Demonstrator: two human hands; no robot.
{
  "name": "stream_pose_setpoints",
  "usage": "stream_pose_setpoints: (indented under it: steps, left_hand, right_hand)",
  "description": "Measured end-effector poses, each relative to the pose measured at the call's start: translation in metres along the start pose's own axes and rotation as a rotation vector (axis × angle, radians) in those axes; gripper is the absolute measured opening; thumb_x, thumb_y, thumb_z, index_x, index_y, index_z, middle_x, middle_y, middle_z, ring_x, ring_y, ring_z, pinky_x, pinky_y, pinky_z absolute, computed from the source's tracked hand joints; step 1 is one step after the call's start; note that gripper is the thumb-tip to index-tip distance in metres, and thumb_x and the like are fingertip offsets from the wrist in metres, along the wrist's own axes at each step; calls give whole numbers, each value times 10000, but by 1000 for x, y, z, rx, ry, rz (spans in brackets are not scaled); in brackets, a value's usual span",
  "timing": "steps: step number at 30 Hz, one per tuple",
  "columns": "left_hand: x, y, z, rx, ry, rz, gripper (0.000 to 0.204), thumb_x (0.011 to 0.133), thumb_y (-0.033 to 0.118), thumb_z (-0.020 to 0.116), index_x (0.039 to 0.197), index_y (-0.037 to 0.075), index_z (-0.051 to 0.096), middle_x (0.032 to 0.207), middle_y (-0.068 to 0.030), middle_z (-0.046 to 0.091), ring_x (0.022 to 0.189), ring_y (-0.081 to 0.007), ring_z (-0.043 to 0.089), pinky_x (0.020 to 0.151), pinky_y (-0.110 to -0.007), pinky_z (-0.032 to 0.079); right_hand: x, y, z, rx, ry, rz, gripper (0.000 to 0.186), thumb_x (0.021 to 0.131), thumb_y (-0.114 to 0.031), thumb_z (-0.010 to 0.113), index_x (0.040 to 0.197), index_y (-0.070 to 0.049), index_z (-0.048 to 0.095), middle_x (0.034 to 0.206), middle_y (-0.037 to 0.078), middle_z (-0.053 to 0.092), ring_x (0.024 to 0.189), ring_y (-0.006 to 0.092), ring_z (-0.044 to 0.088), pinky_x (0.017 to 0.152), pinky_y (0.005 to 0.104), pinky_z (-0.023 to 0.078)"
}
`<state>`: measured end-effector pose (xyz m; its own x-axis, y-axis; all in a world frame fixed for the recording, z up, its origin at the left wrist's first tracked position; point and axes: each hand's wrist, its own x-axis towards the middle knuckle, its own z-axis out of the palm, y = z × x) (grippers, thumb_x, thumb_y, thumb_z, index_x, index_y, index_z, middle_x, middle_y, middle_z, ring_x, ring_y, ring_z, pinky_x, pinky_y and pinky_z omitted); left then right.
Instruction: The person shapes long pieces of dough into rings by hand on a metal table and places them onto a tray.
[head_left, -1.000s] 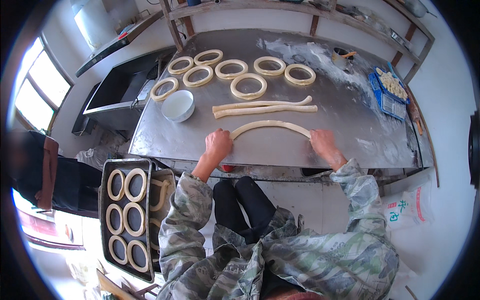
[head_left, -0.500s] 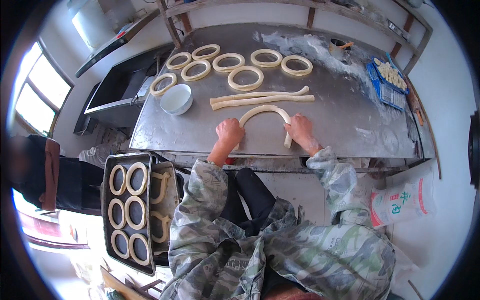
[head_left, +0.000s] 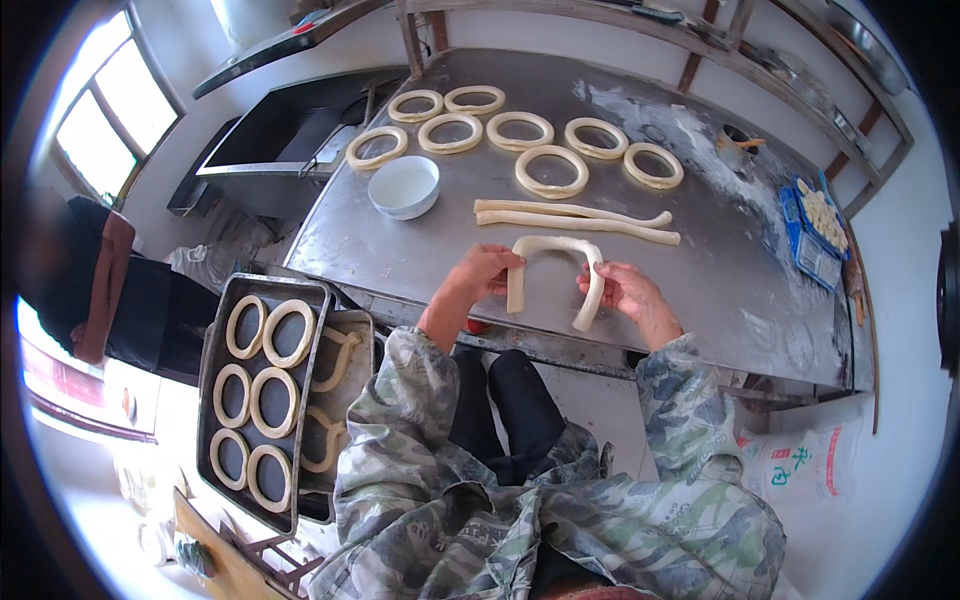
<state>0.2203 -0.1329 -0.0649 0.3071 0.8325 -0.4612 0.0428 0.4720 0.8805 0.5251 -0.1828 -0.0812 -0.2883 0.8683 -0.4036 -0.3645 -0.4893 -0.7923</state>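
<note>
At the far left, a dark rectangular metal baking tray (head_left: 255, 362) holds six pale dough rings (head_left: 231, 397), set in two columns of three. Behind it, at the back, is a deep black metal trough (head_left: 290, 130); its inside looks dark. Just right of the baking tray, and partly hidden by it, a brownish-grey metal tray (head_left: 345, 395) holds pale curved dough pieces (head_left: 325, 440).

On the stainless-steel table (head_left: 720, 290), a round white bowl (head_left: 404, 187) stands upright near the left edge; whether its pale inside holds liquid cannot be told. Eight more dough rings lie behind and to the right of it.

The person's left hand (head_left: 482, 272) pinches a thick cream-coloured dough strip (head_left: 555, 243) at its left side. The strip arches between the hands near the table's front edge, both ends pointing down; behind it lie two straight dough ropes (head_left: 575, 218). The right hand (head_left: 630, 295), apart from the left, grips the strip's right side between thumb and fingers.

Farther right, a small cylindrical metal can (head_left: 733, 145) has a wooden handle sticking out, and a blue rectangular plastic basket (head_left: 812, 255) is topped with pale dough chunks (head_left: 823, 215).
</note>
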Motion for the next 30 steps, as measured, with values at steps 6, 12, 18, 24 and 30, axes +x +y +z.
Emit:
stream_pose_setpoints:
  steps: [6, 12, 18, 24, 30]
  left_hand:
    - [-31, 77, -86, -40, 171, 408, 255, 902, 126, 703, 1131, 16, 682, 959, -67, 718, 847, -194, 717, 764, -358, 579]
    - [-22, 128, -174, 42, 439, 589, 304, 908, 134, 716, 1176, 2, 666, 986, -78, 718, 931, -185, 704, 841, -328, 546]
    - [29, 98, -238, 153, 643, 666, 263, 792, 93, 787, 1018, -30, 732, 899, -86, 744, 824, -150, 691, 756, -298, 538]
    - [44, 77, -235, 547, 795, 602, 293, 744, 176, 801, 1006, 53, 753, 885, -128, 756, 810, -256, 728, 756, -374, 549]
    - [35, 76, -226, 727, 817, 552, 282, 732, 216, 796, 967, 67, 750, 858, -138, 740, 820, -327, 712, 746, -414, 540]
  right_hand:
    - [48, -73, 128, -210, -200, -246, 392, 977, -196, 645, 1306, 4, 574, 1194, 176, 701, 1109, 280, 694, 951, 416, 568]
    - [142, -106, 248, -330, -211, -425, 310, 955, -152, 659, 1229, -8, 661, 1125, 102, 736, 1033, 191, 702, 861, 345, 583]
    - [225, -76, 291, -349, -209, -418, 312, 936, -153, 696, 1224, -34, 693, 1081, 72, 749, 996, 154, 700, 799, 328, 594]
    - [259, -52, 275, -536, -135, -389, 346, 937, -146, 698, 1273, -63, 680, 1134, 39, 735, 1061, 138, 681, 833, 324, 566]
    - [254, -50, 273, -671, -72, -381, 355, 912, -164, 729, 1257, -81, 702, 1067, 11, 748, 984, 109, 680, 820, 299, 560]
